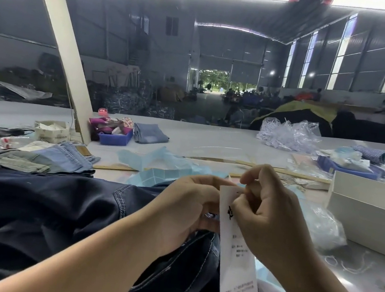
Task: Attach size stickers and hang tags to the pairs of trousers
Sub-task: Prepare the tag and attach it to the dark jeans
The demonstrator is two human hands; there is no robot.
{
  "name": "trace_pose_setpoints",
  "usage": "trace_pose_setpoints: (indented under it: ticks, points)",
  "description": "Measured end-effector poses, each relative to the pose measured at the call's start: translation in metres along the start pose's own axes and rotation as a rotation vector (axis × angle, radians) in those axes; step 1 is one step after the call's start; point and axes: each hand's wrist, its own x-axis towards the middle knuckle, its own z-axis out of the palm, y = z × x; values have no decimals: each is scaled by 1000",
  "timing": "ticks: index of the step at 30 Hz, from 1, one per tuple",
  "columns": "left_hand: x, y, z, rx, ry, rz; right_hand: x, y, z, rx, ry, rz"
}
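We saw the dark trousers point(34, 209) spread across the grey table point(212, 139), reaching under both hands. The long white hang tag point(236, 265) stood tilted over their waistband, just beside the left hand point(184, 209), whose fingers curled round the fabric there. Our right hand point(268, 219) pinched the tag's top edge. Blue sticker sheets point(157, 175) lay just behind.

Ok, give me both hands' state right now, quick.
Left hand: fingers curled, gripping the dark trousers at the waistband.
Right hand: pinching the top of the white hang tag.
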Motion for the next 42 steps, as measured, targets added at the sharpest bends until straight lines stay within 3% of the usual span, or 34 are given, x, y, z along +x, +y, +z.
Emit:
trace_pose_setpoints:
  ticks: [6,12,19,32,38,42]
  points:
    - [-2,0,-2,99,2,28,-4,-1,2,73,-17,8]
    - [-7,6,-7,265,38,80,-2,-1,4,138,-156,8]
    - [-14,7,-14,219,-21,57,-3,-6,8,48,-226,-12]
    - [-11,0,-5,439,214,245,-9,-9,3,-66,-196,-18]
    - [-13,-1,0,425,183,242,-10,-10,3,-3,-160,-2]
    - [-14,3,-4,179,84,137,-11,-9,2,36,-152,33]
